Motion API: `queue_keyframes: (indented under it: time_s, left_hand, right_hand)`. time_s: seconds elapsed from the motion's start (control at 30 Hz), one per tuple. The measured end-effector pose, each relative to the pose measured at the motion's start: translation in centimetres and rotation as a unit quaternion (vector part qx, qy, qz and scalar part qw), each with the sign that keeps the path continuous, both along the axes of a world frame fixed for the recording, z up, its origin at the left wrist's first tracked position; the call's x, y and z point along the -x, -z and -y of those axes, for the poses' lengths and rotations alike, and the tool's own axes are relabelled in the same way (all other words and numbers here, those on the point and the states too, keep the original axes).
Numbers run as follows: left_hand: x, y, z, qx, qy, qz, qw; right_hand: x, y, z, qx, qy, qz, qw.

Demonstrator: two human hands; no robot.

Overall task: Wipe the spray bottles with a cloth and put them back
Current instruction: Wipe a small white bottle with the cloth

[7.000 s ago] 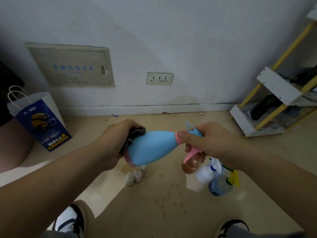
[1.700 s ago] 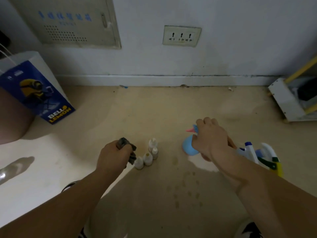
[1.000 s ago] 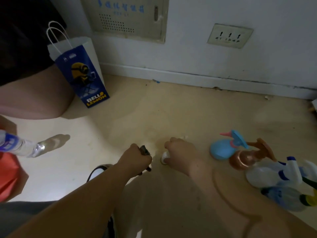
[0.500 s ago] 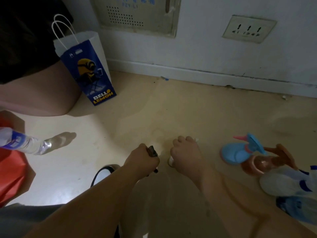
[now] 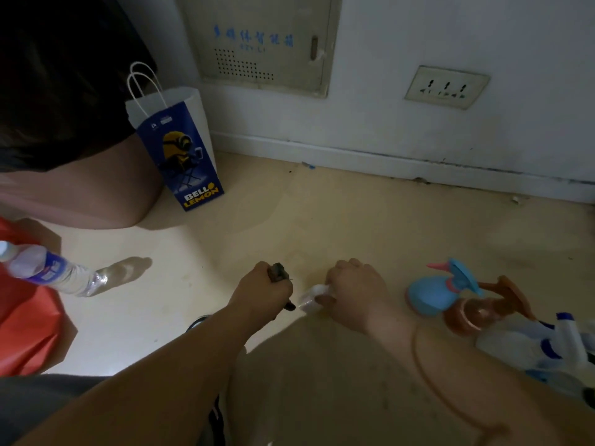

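My right hand [image 5: 354, 289] curls round a small white bottle [image 5: 310, 299] just above the floor, with only its lower part showing past my fingers. Beside it, my left hand [image 5: 265, 292] grips a dark grey cloth [image 5: 277, 272] bunched in the fist. To the right on the floor stand a blue spray bottle with a pink nozzle [image 5: 434, 292], an amber spray bottle [image 5: 476, 312] and a white spray bottle with blue trim [image 5: 544, 341].
A blue and white paper bag [image 5: 180, 149] stands by the wall at the left. A clear water bottle [image 5: 48, 272] lies over a red bag [image 5: 22, 323] at the far left. Another person's leg [image 5: 80, 194] is beside the bag. The wall carries a socket [image 5: 446, 88].
The blue spray bottle was set down on the floor at the right. My right hand moved left to the small white bottles and took hold of one. My view swung left.
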State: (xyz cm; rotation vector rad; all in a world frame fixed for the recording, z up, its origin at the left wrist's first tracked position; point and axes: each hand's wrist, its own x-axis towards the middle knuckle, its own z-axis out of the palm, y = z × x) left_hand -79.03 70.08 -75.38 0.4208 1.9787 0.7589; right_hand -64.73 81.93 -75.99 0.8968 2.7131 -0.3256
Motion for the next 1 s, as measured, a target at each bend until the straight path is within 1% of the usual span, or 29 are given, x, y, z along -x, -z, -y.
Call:
queue_keyframes:
  time_s: [0.07, 0.17, 0.23, 0.33, 0.47, 0.53, 0.6, 0.67, 0.77, 0.87, 1.0]
  left_hand:
    - [-0.2, -2.1, -0.3, -0.024, -0.013, 0.001, 1.0]
    - [-0.9, -6.9, -0.9, -0.064, -0.019, 0.011, 0.998]
    - [-1.4, -10.2, -1.2, -0.089, -0.012, 0.021, 0.996]
    - [-2.2, -15.3, -1.4, -0.139, 0.009, 0.024, 0.99]
    - [-3.5, -21.4, -0.9, -0.198, 0.025, 0.027, 0.98]
    - [-4.2, -24.3, -0.7, -0.2, 0.023, 0.035, 0.979]
    - [-4.9, -26.9, -0.4, -0.187, 0.019, 0.047, 0.981]
    - [-5.6, -28.8, 0.2, -0.182, 0.035, 0.083, 0.979]
    - [-6.5, -29.7, -0.8, -0.179, -0.006, 0.114, 0.977]
    - [-6.9, -29.2, -0.8, -0.211, -0.013, 0.133, 0.968]
    - [-6.6, -28.8, -0.9, -0.247, -0.029, 0.14, 0.958]
  right_hand:
    - [-0.8, -2.7, -0.3, 0.067, 0.068, -0.041, 0.995]
    - [-2.3, -7.4, -0.8, 0.153, 0.144, -0.138, 0.968]
    - [-3.1, -10.8, -0.9, 0.186, 0.183, -0.207, 0.943]
    - [-4.0, -15.6, -0.7, 0.209, 0.231, -0.288, 0.906]
    - [-5.8, -21.4, 1.1, 0.228, 0.242, -0.356, 0.873]
    - [-6.8, -24.0, 2.1, 0.242, 0.248, -0.386, 0.855]
    - [-7.6, -26.0, 3.0, 0.251, 0.245, -0.404, 0.845]
    - [-8.2, -27.0, 3.5, 0.236, 0.237, -0.416, 0.845]
    - [-8.4, -27.7, 4.3, 0.188, 0.215, -0.409, 0.867]
    - [-9.1, -27.1, 4.6, 0.167, 0.183, -0.408, 0.879]
    - [-9.8, -26.0, 3.9, 0.156, 0.167, -0.371, 0.9]
